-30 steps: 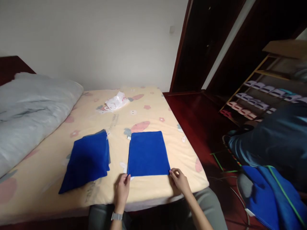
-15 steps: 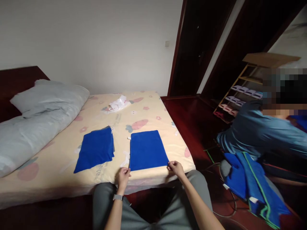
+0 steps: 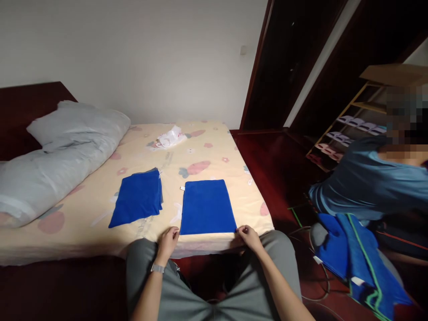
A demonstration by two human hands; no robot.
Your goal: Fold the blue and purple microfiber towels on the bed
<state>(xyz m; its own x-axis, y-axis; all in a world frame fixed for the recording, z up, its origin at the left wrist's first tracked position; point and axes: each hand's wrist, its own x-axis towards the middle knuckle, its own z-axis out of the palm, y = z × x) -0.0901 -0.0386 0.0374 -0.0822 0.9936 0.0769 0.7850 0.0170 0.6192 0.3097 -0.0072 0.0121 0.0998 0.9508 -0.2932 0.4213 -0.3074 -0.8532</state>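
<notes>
A blue cloth (image 3: 207, 207) lies flat in a neat rectangle at the bed's near edge, a small white tag on its left side. At its near left corner is my left hand (image 3: 168, 243), fingers closed on the corner. My right hand (image 3: 249, 236) pinches the near right corner. To the left lies a stack of blue cloths (image 3: 137, 196), its edges slightly uneven and a grey layer showing underneath.
The bed (image 3: 214, 154) has a patterned sheet, a crumpled white plastic bag (image 3: 171, 137) and a grey quilt (image 3: 73, 151). On the right, a person in a blue shirt (image 3: 361, 178) sits by more blue cloths (image 3: 361, 263) and a shoe rack (image 3: 354, 120).
The view has shifted slightly, so the scene sits a little differently. Both hands stay at the cloth's near corners, and the cloth keeps its flat shape.
</notes>
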